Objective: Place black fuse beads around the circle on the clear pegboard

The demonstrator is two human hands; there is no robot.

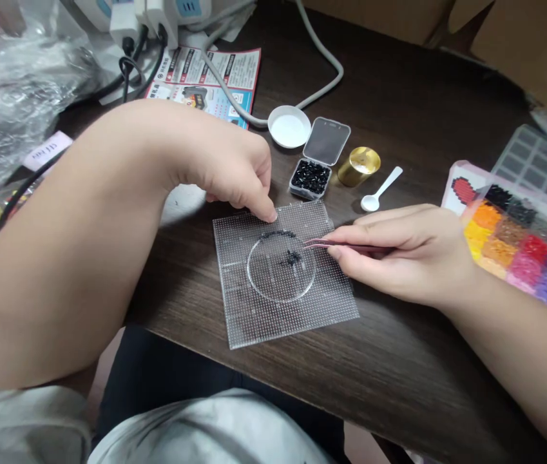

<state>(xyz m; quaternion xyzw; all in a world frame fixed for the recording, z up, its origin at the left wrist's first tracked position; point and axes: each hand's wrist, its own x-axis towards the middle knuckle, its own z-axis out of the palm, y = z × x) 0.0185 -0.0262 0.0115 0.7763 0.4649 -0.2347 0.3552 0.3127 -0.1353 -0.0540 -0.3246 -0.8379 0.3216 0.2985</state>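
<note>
On the dark-brown counter, mid-frame, lies a clear square pegboard. Left hand curls at its upper edge, grip unclear; right hand pinches dark-red tweezers. Tiny black beads line only the clear thin ring's top arc; more lie heaped inside.

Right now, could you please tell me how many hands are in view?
2: the left hand by the far edge of the clear pegboard, and the right hand, holding tweezers over the board's right side.

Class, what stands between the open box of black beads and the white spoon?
The gold cup stands between the box and the spoon, as the head view shows.
</note>
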